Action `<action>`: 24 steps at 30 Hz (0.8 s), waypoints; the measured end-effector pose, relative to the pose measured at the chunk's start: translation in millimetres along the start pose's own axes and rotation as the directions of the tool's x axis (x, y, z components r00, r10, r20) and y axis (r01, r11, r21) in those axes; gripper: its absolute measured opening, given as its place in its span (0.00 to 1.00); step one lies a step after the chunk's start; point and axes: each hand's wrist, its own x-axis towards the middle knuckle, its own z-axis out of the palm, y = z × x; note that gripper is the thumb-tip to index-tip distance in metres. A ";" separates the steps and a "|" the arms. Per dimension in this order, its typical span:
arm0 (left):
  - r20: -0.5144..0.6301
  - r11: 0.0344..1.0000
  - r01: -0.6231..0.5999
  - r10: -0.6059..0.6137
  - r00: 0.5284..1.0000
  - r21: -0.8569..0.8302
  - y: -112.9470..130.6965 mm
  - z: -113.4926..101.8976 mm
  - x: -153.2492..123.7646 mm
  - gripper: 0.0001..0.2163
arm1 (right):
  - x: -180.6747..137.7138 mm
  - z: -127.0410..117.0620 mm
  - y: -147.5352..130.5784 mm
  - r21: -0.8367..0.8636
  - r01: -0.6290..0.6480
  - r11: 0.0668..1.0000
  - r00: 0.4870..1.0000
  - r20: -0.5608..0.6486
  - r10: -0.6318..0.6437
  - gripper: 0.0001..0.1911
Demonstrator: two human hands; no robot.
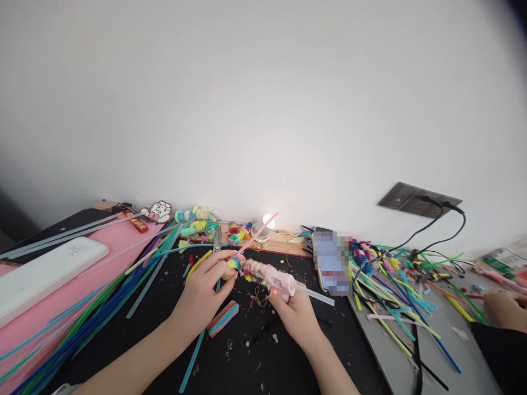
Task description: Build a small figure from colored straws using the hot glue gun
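Observation:
My left hand [206, 282] pinches a small coiled pipe-cleaner piece [234, 264] in yellow, blue and pink. From its top a pink strip [260, 230] slants up to the right. Wrapped in my right hand [297, 315] is a pink hot glue gun [281, 281], its small light glowing red. The gun's fuzz-covered front points left, close to the coiled piece; whether the nozzle touches it I cannot tell. A clear glue stick [316, 297] juts from the back of the gun. Scissors [217, 240] lie just beyond my left fingers.
Below my hands lies a bundle of pipe cleaners [223, 319] on the black mat [255, 367]. Left are long pipe cleaners [88, 318] and a white case [53, 274]. A phone [332, 263] stands right, near tangled pipe cleaners [403, 296], cables [432, 225] and another person's hand [504, 310].

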 end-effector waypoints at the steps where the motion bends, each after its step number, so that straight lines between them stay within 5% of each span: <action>1: -0.004 1.000 0.000 0.000 1.000 0.001 -0.1 0.0 0.2 0.10 | 0.0 -0.1 -0.1 -0.002 -0.001 1.000 1.000 0.002 0.001 0.09; 12: -0.056 1.000 0.014 -0.013 0.998 0.025 -0.2 -2.3 4.9 0.09 | -0.3 0.0 2.4 -0.068 0.009 0.998 1.000 0.015 -0.008 0.08; 18: -0.091 0.999 0.033 -0.030 0.995 0.032 -1.7 -3.7 5.5 0.08 | 1.7 -3.5 5.9 -0.264 -0.123 0.957 0.987 -0.133 0.090 0.06; 24: -0.056 1.000 0.016 -0.016 0.998 -0.001 -1.0 -1.7 4.1 0.08 | 1.8 -0.1 15.6 -0.370 -0.192 0.909 0.978 -0.145 0.147 0.17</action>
